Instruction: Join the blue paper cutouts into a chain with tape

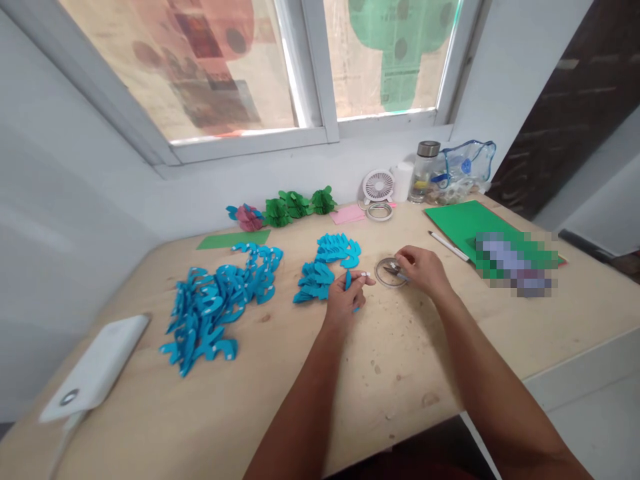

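My left hand [346,301] is closed on a blue paper cutout [349,280], whose edge shows between the fingers. A small white piece of tape [367,275] sits at its fingertips. My right hand [423,268] is curled around small scissors [395,271], with the blades pointing left. The scissors are over a roll of tape [379,279]; whether they touch it I cannot tell. Beside my left hand are a stack of blue folded cutouts [315,283] and another blue bunch [339,249] behind it.
A large heap of blue cutouts [215,303] with white tabs lies left. Folded green paper shapes [295,205], a small fan [379,185] and a glass bottle [425,172] line the wall. A white pen [449,245] and green sheets [465,223] are at right; a white device [100,363] is far left.
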A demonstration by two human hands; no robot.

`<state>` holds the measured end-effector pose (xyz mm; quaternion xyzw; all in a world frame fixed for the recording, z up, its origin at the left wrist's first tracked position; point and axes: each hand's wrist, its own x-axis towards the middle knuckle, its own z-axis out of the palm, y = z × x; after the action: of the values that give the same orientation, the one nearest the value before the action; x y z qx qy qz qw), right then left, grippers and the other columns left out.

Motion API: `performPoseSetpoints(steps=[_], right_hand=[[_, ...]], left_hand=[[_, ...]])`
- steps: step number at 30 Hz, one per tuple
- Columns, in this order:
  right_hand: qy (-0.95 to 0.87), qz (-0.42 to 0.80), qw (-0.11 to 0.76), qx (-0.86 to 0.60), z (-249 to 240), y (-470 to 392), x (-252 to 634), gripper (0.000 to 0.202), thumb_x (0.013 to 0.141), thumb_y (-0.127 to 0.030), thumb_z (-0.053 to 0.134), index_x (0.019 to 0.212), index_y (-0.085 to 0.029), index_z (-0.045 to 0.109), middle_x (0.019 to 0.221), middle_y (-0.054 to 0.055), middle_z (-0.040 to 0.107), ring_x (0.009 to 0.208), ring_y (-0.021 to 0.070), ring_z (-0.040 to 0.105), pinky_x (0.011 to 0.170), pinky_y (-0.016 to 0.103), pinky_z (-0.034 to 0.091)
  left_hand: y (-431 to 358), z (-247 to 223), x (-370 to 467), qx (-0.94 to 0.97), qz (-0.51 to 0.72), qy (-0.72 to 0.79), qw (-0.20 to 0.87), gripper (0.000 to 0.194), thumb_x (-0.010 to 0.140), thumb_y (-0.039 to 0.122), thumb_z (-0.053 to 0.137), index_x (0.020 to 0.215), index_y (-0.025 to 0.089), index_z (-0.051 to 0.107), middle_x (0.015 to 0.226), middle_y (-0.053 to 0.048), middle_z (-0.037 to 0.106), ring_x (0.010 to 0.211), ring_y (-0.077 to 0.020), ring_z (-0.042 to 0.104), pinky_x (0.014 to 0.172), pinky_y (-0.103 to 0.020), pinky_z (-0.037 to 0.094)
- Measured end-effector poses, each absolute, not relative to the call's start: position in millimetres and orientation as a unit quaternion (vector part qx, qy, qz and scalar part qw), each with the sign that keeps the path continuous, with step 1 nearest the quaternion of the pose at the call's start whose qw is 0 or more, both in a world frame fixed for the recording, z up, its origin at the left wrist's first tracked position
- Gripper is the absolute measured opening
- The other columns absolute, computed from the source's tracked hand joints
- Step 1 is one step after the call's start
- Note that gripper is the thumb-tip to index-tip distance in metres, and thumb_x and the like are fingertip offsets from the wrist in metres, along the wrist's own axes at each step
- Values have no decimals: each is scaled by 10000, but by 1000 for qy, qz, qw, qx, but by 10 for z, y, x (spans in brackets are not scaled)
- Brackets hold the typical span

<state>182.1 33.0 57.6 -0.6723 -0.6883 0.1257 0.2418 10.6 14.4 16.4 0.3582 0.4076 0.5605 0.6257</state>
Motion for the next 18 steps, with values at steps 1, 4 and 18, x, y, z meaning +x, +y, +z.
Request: performPoseSetpoints(steps=[1,4,18], right_hand=[[-708,173,266,-631,561,327,1788,279,823,-334,418,813,-172,645,724,29,650,657,141,548,583,229,349],[-732,289,313,-531,524,307,1687,287,812,-347,424,774,-147,626,632,-5,580,580,112,482,551,212,340],[-691,414,358,-473,371,341,1611,143,722,-277,548,686,-143,580,550,-42,468,515,81,372,486,207,274]], left_hand=[[141,164,113,360,557,406,629,271,601,319,701,771,131,604,736,-57,685,300,15,262,324,-181,211],[135,168,127,357,552,410,633,276,594,327,708,760,132,604,703,-44,676,302,12,268,327,-181,212],[144,149,127,387,541,410,624,264,614,338,694,752,133,602,478,52,525,308,-7,268,350,-182,221]])
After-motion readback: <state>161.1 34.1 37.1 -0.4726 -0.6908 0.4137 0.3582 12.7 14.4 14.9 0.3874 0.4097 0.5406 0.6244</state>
